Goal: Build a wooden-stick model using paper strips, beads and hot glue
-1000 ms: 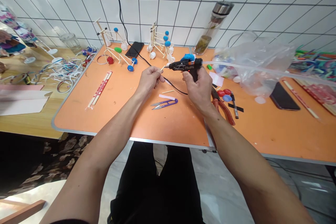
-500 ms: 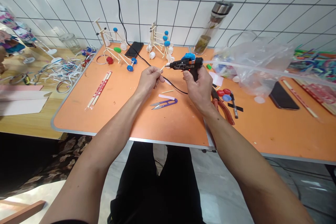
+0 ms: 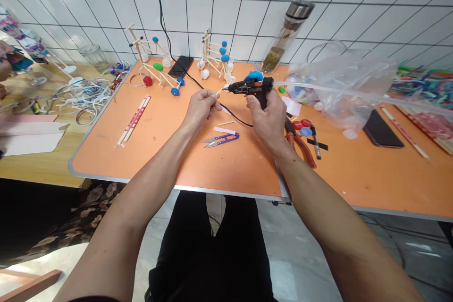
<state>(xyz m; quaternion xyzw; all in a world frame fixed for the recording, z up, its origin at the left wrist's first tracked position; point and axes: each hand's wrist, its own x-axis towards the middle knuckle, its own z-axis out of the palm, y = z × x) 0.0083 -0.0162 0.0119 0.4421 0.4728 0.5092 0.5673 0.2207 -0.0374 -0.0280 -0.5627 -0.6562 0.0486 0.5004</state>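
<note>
Two hands meet over an orange table [image 3: 170,160]: your left [image 3: 201,106] pinches a small wooden stick [image 3: 219,91]; your right [image 3: 269,115] grips a black glue gun [image 3: 249,87]. Its nozzle seems to touch the stick's tip.

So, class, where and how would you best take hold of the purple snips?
Probably by the purple handles, near their joining bend, from the person's right and near side. The blades point left, so fingers stay off the tips; the pale strip lies along the far side, out of the way.
</note>
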